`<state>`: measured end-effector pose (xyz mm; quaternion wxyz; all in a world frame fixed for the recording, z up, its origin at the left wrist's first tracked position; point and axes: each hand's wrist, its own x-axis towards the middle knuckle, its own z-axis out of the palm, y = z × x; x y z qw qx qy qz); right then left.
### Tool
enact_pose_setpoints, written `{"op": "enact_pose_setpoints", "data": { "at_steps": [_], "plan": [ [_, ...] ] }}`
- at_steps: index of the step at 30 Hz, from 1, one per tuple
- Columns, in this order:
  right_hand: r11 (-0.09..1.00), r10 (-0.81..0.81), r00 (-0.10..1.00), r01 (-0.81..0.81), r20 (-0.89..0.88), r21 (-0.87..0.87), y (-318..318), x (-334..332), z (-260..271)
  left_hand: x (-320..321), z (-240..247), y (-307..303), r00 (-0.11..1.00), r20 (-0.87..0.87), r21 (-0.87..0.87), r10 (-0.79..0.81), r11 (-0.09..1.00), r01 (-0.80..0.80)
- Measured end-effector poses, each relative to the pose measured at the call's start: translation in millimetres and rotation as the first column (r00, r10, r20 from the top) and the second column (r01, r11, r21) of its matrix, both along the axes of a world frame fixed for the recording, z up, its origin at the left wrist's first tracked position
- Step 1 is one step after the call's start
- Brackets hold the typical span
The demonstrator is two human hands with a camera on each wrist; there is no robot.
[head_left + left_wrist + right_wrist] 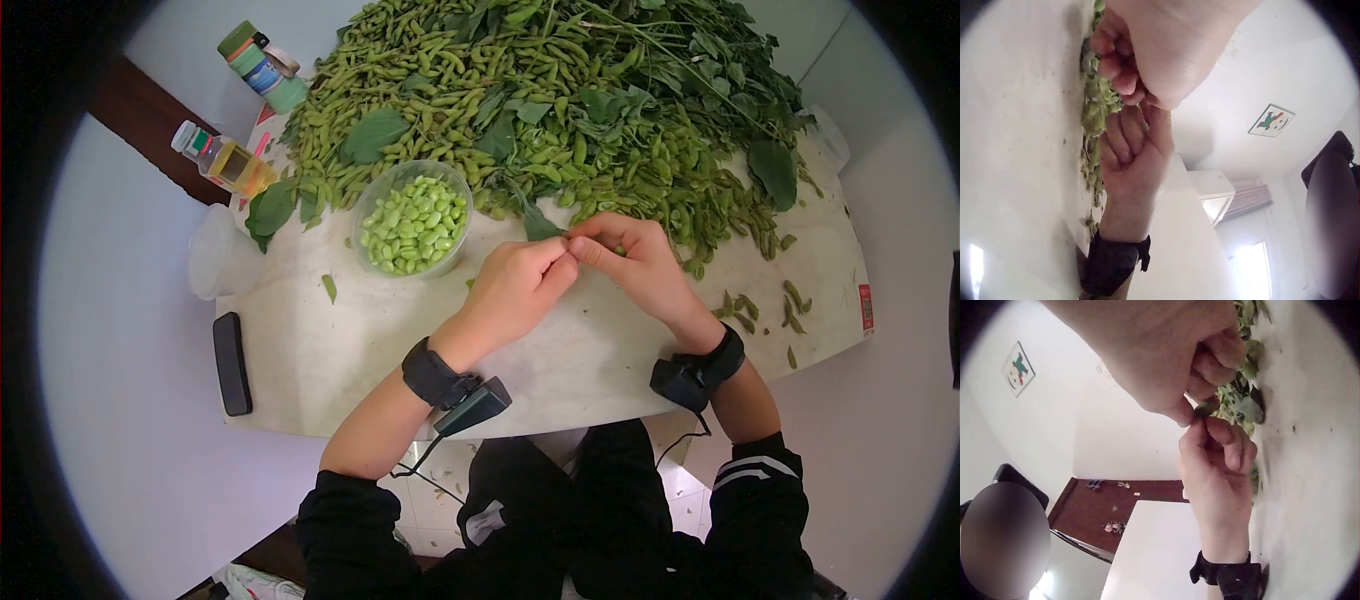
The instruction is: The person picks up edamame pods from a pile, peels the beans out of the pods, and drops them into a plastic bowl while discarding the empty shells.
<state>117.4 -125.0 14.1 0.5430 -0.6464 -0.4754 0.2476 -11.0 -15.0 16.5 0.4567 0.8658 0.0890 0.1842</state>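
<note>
We can hardly see the bean pod (1202, 410). It is tiny and mostly hidden between the fingertips of both hands. In the head view the fingers cover nearly all of it. In the left wrist view we cannot find it at all. Only the right wrist view shows a small dark green bit poking out. The far side of the big pile of pods (560, 110) and leaves is cut off at the top edge.

The left hand (515, 285) and the right hand (640, 262) meet in the middle of the table (330, 350), right at the near edge of the pile. The fingers of both hands are curled. Each hand pinches the pod tight with thumb and fingers, tips against tips. Each wrist wears a black band.

A clear bowl (357, 232) of shelled green beans sits just left of the left hand. A black phone (231, 362) lies at the near left edge.
</note>
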Motion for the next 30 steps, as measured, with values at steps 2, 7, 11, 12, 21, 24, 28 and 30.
{"op": "enact_pose_setpoints", "data": {
  "at_steps": [2, 7, 11, 12, 21, 24, 28, 30],
  "plan": [
    [1.000, 0.015, 1.000, -0.015, -0.010, 0.025, 0, 0, 1, 0, 0, 0, 0.999, -0.038, -0.057, 0.012, 0.998, -0.014],
    [0.998, 0.034, 0.988, -0.043, -0.151, -0.054, -2, -2, 11, 0, 0, 1, 0.999, 0.025, -0.081, -0.040, 0.996, 0.042],
    [0.982, 0.010, 0.976, -0.050, -0.217, -0.182, -5, 0, 13, 0, 1, 1, 0.997, 0.041, -0.080, -0.063, 0.995, 0.066],
    [0.981, 0.005, 0.963, -0.056, -0.269, -0.184, -4, 0, 13, 0, 1, 1, 0.998, 0.035, -0.083, -0.059, 0.995, 0.062],
    [0.997, -0.040, 0.981, 0.027, -0.192, -0.069, -3, -6, 8, 0, 2, 1, 0.996, 0.058, -0.075, -0.063, 0.995, 0.067],
    [0.997, -0.065, 0.975, 0.054, -0.214, -0.059, -3, -9, 11, 1, 2, 2, 0.997, 0.054, -0.075, -0.061, 0.995, 0.065],
    [0.996, -0.089, 0.961, 0.085, -0.263, -0.026, -3, -11, 10, 0, 6, 2, 0.996, 0.066, -0.042, -0.061, 0.997, 0.064],
    [0.996, -0.092, 0.959, 0.087, -0.267, -0.029, -2, -11, 9, 0, 4, 3, 0.995, 0.067, -0.049, -0.077, 0.996, 0.080]
  ]
}}
